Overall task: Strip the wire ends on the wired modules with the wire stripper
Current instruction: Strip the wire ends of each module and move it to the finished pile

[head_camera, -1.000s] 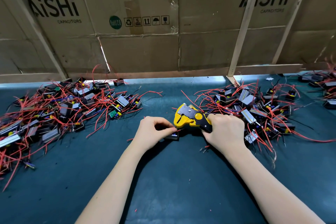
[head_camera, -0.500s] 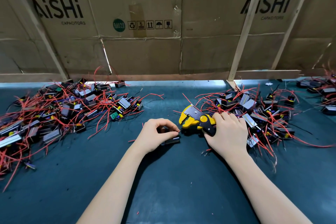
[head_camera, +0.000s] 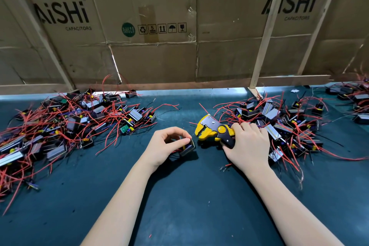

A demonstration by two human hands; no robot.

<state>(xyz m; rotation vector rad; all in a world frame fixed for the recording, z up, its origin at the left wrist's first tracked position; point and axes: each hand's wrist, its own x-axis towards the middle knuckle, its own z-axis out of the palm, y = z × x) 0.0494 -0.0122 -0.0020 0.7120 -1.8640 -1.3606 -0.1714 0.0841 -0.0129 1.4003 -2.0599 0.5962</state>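
A single wide-angle head-worn camera looks forward and down across the dark green table [head_camera: 179,205]. Both forearms enter from the bottom edge of the frame, placing the viewpoint close above the near table edge. The cardboard wall [head_camera: 159,62] fills the upper half. Straight edges bow toward the frame borders.

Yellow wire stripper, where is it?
In the head view, the yellow wire stripper is right of centre, gripped by the right hand, beside the right module pile.
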